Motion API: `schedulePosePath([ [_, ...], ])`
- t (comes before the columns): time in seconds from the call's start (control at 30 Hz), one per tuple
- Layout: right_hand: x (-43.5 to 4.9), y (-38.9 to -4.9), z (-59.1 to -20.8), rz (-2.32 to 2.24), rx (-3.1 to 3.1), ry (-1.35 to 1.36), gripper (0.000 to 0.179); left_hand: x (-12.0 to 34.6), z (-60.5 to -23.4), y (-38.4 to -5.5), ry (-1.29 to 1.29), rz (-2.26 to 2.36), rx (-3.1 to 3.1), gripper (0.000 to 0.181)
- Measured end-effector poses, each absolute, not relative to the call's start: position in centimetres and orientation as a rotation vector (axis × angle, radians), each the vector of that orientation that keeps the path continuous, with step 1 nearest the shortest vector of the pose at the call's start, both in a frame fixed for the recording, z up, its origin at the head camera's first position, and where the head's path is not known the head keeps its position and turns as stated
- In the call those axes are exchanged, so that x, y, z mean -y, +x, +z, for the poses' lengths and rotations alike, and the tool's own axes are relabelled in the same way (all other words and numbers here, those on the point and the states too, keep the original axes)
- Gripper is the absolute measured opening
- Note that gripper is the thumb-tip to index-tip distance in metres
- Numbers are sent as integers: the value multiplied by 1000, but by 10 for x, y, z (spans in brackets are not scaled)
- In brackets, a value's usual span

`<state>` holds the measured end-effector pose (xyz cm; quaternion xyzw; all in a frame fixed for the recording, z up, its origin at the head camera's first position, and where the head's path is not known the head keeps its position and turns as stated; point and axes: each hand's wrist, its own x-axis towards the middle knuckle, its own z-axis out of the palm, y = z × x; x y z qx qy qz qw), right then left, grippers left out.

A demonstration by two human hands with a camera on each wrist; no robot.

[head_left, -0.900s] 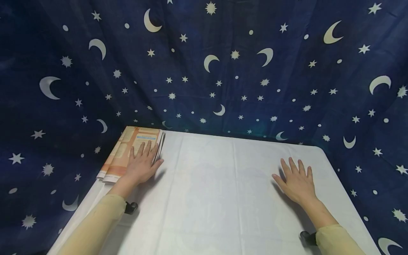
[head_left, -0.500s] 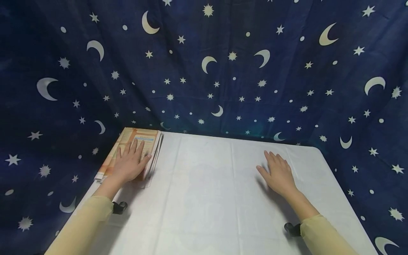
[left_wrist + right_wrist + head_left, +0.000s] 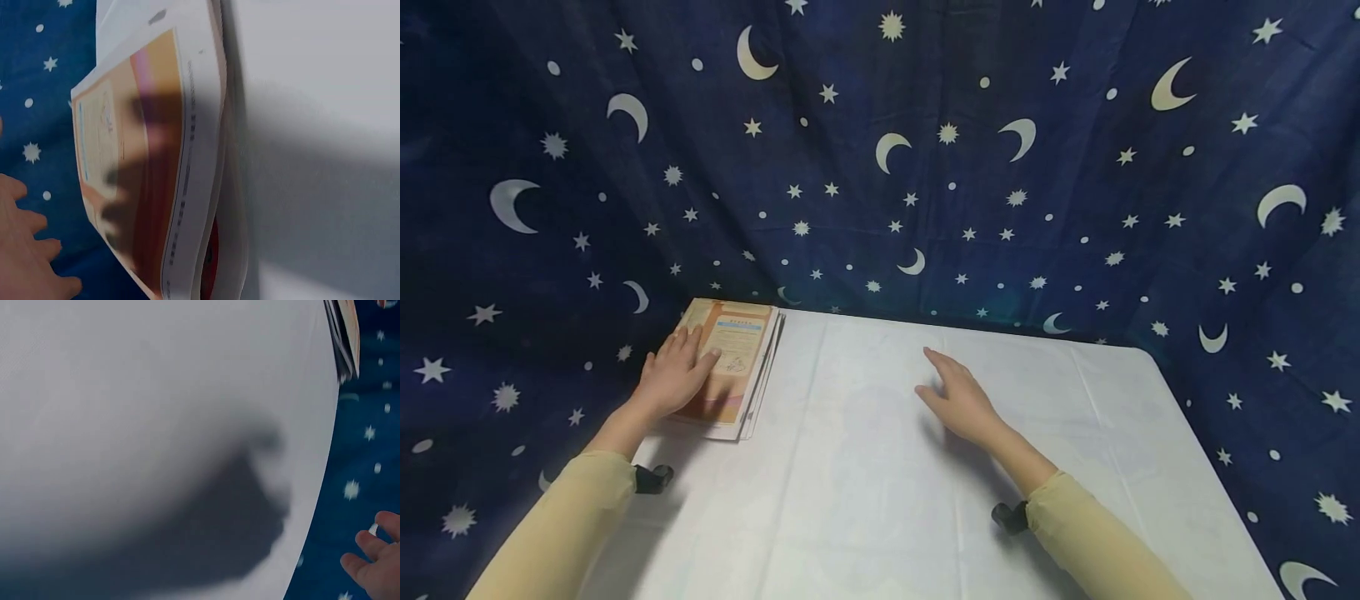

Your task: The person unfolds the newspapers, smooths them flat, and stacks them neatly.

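A stack of thin printed booklets [image 3: 741,375] with an orange and cream cover lies at the far left of the white-covered table. My left hand [image 3: 673,372] is at its left side with the fingers extended, overlapping the cover in the head view and casting a shadow on it. In the left wrist view, fingertips of this hand [image 3: 31,250] show at the lower left, beside the booklets [image 3: 144,175]. Over the middle of the table is my right hand [image 3: 962,404], fingers loosely extended and holding nothing. The right wrist view shows its fingers [image 3: 369,547] at the lower right.
White cloth [image 3: 865,467] with fold creases covers the table. A dark blue curtain [image 3: 850,150] with moons and stars hangs behind and along both sides. Small black devices [image 3: 653,479] sit at both wrists, by the cream sleeves [image 3: 557,525].
My left hand has moved left across the stack, uncovering more of its front cover. The right hand has come left from the table's right side to its middle, its fingers drawing closer together.
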<state>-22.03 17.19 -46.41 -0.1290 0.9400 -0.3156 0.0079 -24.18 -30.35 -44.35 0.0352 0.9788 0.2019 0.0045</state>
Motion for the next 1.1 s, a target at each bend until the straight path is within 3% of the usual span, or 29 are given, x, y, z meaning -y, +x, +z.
schedulePosePath([
  [0.5,-68,-219,-463,-1396,-2472,-449,63,331,-437,-247,98,847,-2880,78],
  [0.8,-4,-215,-477,-1760,-1984,-220,52,343,-434,-246,58,844,-2838,72],
  [1.1,29,-208,-485,-1927,-1766,-149,59,347,-435,-247,-53,834,-2783,72],
])
